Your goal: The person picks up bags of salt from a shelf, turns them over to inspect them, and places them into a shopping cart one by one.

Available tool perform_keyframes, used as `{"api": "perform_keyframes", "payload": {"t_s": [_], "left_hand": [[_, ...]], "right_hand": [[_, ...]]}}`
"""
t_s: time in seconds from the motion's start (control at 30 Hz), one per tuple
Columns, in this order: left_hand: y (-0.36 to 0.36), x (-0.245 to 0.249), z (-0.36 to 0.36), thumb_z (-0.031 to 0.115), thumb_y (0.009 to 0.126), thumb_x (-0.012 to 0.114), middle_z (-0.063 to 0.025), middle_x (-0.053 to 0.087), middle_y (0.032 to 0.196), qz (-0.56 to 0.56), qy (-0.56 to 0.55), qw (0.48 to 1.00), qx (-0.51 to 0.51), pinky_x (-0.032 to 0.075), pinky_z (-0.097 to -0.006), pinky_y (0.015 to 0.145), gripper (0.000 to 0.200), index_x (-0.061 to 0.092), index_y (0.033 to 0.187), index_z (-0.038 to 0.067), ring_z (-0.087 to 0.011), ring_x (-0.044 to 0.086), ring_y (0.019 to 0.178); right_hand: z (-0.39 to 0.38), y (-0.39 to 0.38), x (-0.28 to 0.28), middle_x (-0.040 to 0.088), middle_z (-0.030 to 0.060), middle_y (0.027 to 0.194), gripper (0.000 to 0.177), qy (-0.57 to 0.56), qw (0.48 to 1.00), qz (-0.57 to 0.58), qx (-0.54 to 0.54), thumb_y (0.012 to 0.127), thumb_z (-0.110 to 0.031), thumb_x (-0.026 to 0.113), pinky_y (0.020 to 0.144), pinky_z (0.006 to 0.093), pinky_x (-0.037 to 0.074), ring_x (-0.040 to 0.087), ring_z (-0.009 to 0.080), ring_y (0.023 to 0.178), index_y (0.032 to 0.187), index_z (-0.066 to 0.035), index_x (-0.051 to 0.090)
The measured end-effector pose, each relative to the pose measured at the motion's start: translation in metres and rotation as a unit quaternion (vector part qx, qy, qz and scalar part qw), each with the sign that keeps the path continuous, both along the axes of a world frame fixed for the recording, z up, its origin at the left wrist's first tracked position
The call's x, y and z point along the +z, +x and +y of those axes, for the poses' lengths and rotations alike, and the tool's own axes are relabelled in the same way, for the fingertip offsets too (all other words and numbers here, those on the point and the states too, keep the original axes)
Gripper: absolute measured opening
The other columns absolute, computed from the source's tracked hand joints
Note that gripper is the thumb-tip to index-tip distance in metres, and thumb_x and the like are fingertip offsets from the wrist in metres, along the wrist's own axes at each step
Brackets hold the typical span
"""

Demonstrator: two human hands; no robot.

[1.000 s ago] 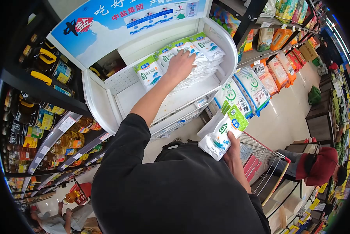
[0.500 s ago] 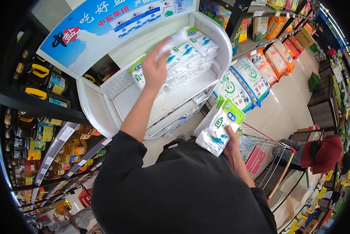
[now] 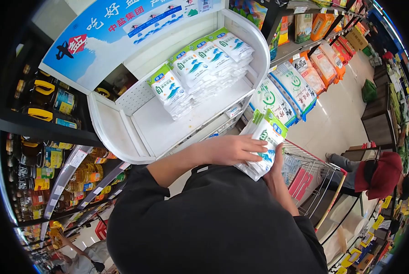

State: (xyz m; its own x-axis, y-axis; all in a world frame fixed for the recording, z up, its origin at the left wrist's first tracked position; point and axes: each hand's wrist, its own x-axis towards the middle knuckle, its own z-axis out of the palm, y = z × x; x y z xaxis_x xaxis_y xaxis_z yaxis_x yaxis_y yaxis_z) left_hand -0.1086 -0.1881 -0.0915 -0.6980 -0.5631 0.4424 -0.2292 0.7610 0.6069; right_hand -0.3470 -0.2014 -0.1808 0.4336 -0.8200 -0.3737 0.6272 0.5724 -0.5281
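Several white-and-green salt packets (image 3: 272, 132) stand as a tilted bundle in front of my body. My right hand (image 3: 274, 168) grips the bundle from its right side and below. From the left, my left hand (image 3: 243, 150) lies across the front packet with its fingers bent over it; the thumb is hidden. Beyond my hands, more salt packets (image 3: 209, 59) lie in neat stacks on the white display stand (image 3: 154, 132), with one shorter pile (image 3: 168, 89) at the left.
A metal shopping cart (image 3: 314, 182) is close on my right. Large rice bags (image 3: 293, 89) line the floor beyond the stand. Shelves of oil bottles (image 3: 83, 176) rise on the left. A person in a dark red top (image 3: 382, 176) is at the right; another person's arm (image 3: 74, 244) is at lower left.
My left hand has come back from the stacks on the stand, down and to the right, onto the bundle. My right hand keeps its hold, with the bundle slightly shifted.
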Motion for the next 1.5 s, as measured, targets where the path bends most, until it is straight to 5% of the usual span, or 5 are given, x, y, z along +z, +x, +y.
{"api": "perform_keyframes", "payload": {"t_s": [0.23, 0.4, 0.7, 1.07, 1.5], "left_hand": [[0.016, 0.026, -0.054, 0.026, 0.078, 0.089, -0.0112, 0.067, 0.139, 0.014, 0.051, 0.998, -0.019, 0.043, -0.0504, 0.115, 0.049, 0.073, 0.120, 0.007, -0.0298, 0.061, 0.132], [0.065, -0.009, -0.196, 0.042, 0.083, 0.083, -0.0240, 0.060, 0.142, -0.178, -0.218, 0.840, 0.463, 0.048, -0.0468, 0.108, 0.067, 0.065, 0.131, -0.001, -0.0394, 0.060, 0.127], [0.086, -0.023, -0.278, 0.036, 0.094, 0.071, -0.0277, 0.059, 0.139, -0.348, -0.091, 0.814, 0.455, 0.054, -0.0496, 0.100, 0.063, 0.055, 0.140, -0.003, -0.0415, 0.062, 0.124], [0.117, 0.049, -0.215, 0.007, 0.100, 0.059, -0.0200, 0.076, 0.100, 0.094, -0.237, 0.776, 0.576, 0.057, -0.0423, 0.072, 0.019, 0.075, 0.110, 0.005, -0.0371, 0.074, 0.083], [-0.054, 0.007, -0.013, 0.009, 0.088, 0.066, -0.0130, 0.071, 0.128, -0.066, -0.213, 0.975, 0.011, 0.052, -0.0474, 0.109, 0.025, 0.073, 0.111, 0.002, -0.0292, 0.066, 0.126]], "right_hand": [[-0.004, -0.011, 0.008, 0.066, 0.0213, 0.130, 0.066, 0.006, 1.000, -0.008, -0.007, 0.098, -0.042, 0.061, 0.095, 0.0502, 0.062, 0.071, 0.0349, 0.112, 0.148, -0.001, 0.048], [-0.001, -0.022, 0.014, 0.071, 0.0190, 0.122, 0.057, 0.038, 0.997, -0.019, -0.063, 0.097, -0.035, 0.065, 0.094, 0.0493, 0.062, 0.073, 0.0335, 0.106, 0.141, 0.000, 0.053], [0.007, -0.046, 0.009, 0.067, 0.0191, 0.130, 0.053, 0.004, 0.996, -0.029, -0.085, 0.100, -0.028, 0.062, 0.101, 0.0489, 0.057, 0.069, 0.0335, 0.114, 0.143, 0.001, 0.050], [0.006, -0.046, 0.006, 0.067, 0.0199, 0.131, 0.055, 0.028, 0.993, -0.099, -0.063, 0.099, -0.025, 0.066, 0.103, 0.0487, 0.056, 0.069, 0.0347, 0.116, 0.145, 0.002, 0.049], [-0.001, -0.037, -0.013, 0.064, 0.0222, 0.137, 0.056, 0.026, 0.982, -0.186, 0.026, 0.106, -0.035, 0.047, 0.102, 0.0449, 0.058, 0.069, 0.0324, 0.118, 0.147, 0.003, 0.050]]}}
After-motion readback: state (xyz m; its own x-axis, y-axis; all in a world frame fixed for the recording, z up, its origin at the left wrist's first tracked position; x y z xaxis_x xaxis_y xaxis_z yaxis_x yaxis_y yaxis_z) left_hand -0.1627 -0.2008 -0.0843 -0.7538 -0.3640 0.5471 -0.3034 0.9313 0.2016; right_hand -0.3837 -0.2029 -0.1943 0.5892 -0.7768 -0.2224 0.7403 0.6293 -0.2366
